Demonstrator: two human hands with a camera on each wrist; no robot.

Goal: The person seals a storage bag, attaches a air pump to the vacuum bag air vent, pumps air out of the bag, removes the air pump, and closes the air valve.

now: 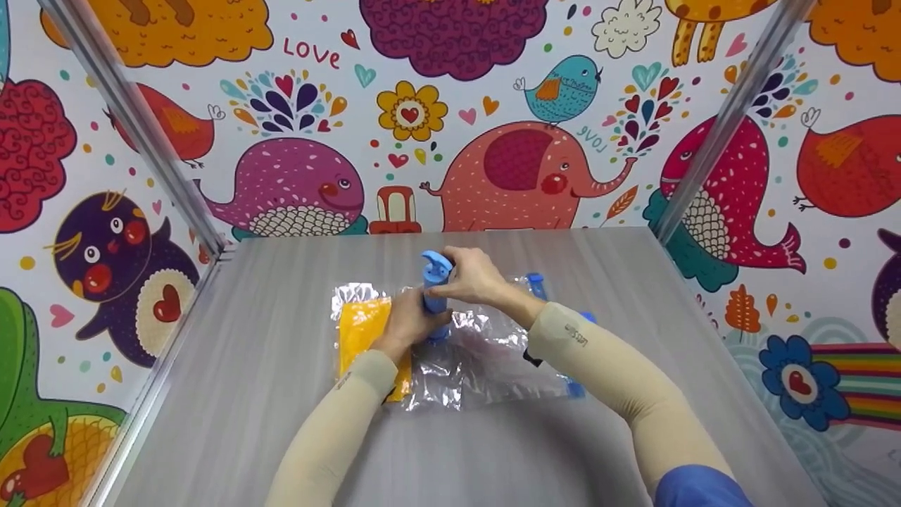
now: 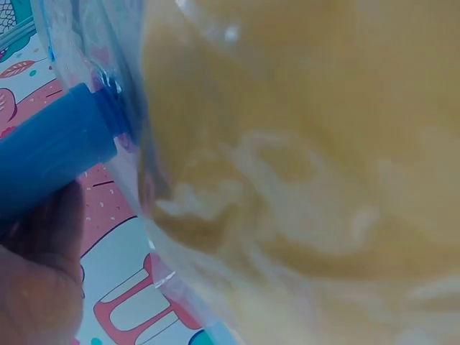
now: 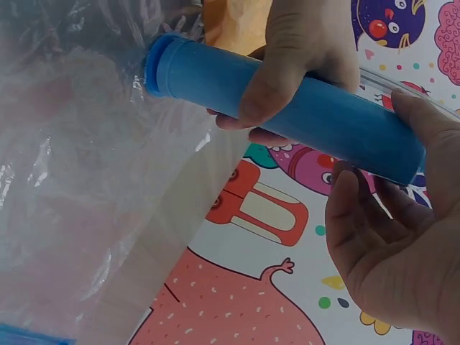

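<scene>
A blue cylindrical hand pump (image 1: 436, 278) stands upright over a clear plastic bag (image 1: 493, 359). My left hand (image 1: 412, 318) grips the pump's barrel, thumb across it in the right wrist view. Around the pump's upper end, my right hand (image 1: 473, 276) curls its thumb and fingers. The flanged lower end of the pump (image 3: 208, 75) meets the bag's film in the right wrist view. To the left, a yellow-orange packet (image 1: 360, 329) lies in clear plastic; in the left wrist view this yellowish packet (image 2: 287, 180) fills most of the picture.
Blue strips show at the bag's right side, one blue piece (image 1: 536, 285) at the back and a blue corner (image 1: 576, 389) in front. The grey table (image 1: 267, 317) ends at a printed wall (image 1: 394, 63), with metal posts (image 1: 141, 134) at its back corners.
</scene>
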